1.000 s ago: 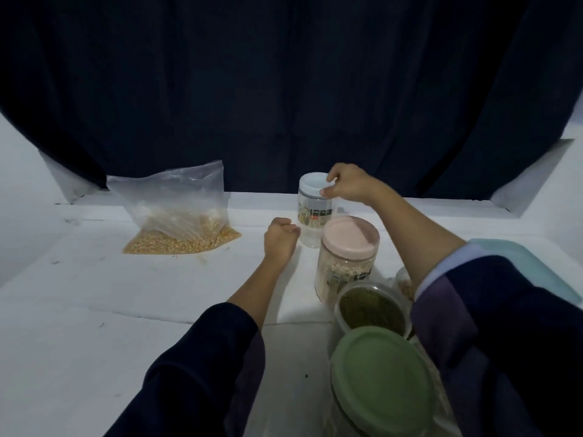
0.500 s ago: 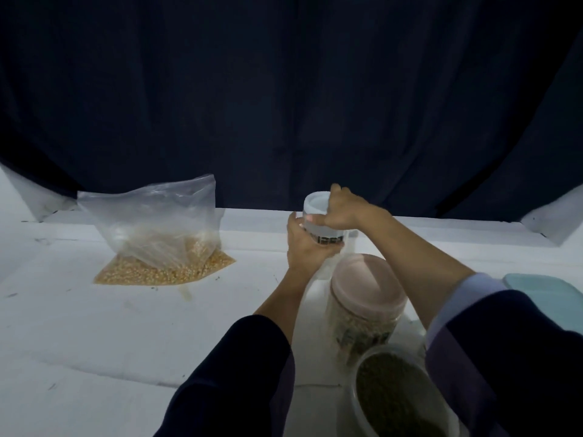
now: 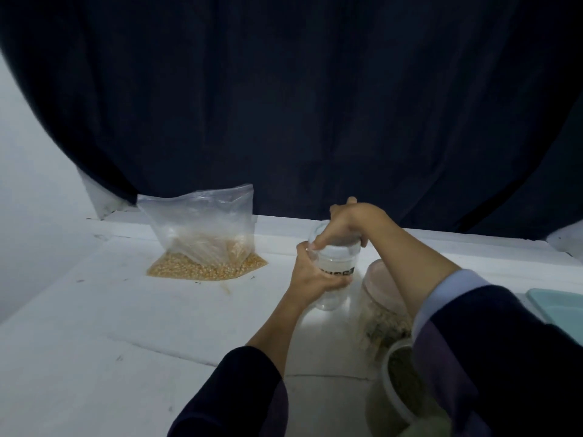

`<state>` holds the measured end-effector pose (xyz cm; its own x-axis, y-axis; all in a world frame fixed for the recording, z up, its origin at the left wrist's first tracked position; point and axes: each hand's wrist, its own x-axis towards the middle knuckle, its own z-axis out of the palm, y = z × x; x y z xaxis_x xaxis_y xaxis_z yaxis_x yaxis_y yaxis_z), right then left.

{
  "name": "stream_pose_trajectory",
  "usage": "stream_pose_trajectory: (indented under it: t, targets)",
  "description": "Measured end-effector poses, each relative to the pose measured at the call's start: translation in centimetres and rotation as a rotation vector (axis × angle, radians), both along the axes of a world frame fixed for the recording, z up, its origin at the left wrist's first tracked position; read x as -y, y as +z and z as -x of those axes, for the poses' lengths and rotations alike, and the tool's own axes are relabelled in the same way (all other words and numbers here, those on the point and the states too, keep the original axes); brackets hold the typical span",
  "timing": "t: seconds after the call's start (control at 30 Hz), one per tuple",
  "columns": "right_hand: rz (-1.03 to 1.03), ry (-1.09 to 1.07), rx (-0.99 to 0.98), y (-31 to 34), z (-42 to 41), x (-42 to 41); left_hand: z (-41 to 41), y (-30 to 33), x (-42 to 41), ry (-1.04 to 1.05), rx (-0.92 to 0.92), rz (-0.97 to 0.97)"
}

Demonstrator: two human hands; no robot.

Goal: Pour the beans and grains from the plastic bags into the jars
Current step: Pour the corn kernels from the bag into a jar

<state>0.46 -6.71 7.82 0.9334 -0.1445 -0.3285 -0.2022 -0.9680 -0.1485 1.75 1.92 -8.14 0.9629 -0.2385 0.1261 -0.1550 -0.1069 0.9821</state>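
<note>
Clear jar [image 3: 336,275] mid-frame: left hand [image 3: 310,279] wraps body, right hand [image 3: 345,227] curled over lid, hiding it; label blurred.

Clear jar [image 3: 335,272] at centre, black-printed label band. At 9 o'clock of it, clear bag [image 3: 202,228] holding yellow-tan kernels. At 4 o'clock, jar with pale pink lid [image 3: 383,287], beige-speckled contents. At 5 o'clock, open jar [image 3: 398,380] of olive-green grains. White table [image 3: 94,326]. Dark navy curtain [image 3: 299,99] behind. Navy sleeves, pale blue cuff [image 3: 448,290]. Teal tray [image 3: 558,305] at 3 o'clock.
</note>
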Motion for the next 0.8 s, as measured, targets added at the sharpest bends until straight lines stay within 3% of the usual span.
stream_pose_trajectory:
  t: [0.13, 0.23, 0.47, 0.63, 0.73, 0.8]
  targets:
    - [0.033, 0.094, -0.052, 0.7, 2.0, -4.7, 2.7, -0.3, -3.9, 0.123, 0.056, 0.021]
    - [-0.069, 0.118, -0.151, 0.8, 3.3, -8.1, 5.1, -0.3, -7.2, 0.231, 0.071, 0.021]
    - [-0.207, 0.229, -0.034, -2.1, 5.9, -16.8, 8.8, -0.3, -16.4, 0.395, 0.102, -0.044]
    - [-0.359, 0.189, 0.478, -7.2, 10.3, -21.8, 11.7, -0.8, -20.7, 0.437, 0.195, -0.210]
    - [-0.646, -0.047, 0.766, -9.9, 13.3, -23.8, 14.0, -0.4, -21.8, 0.501, 0.216, -0.206]
    - [-0.800, -0.145, 0.822, -10.9, 14.5, -24.6, 15.4, -0.4, -21.9, 0.510, 0.205, -0.186]
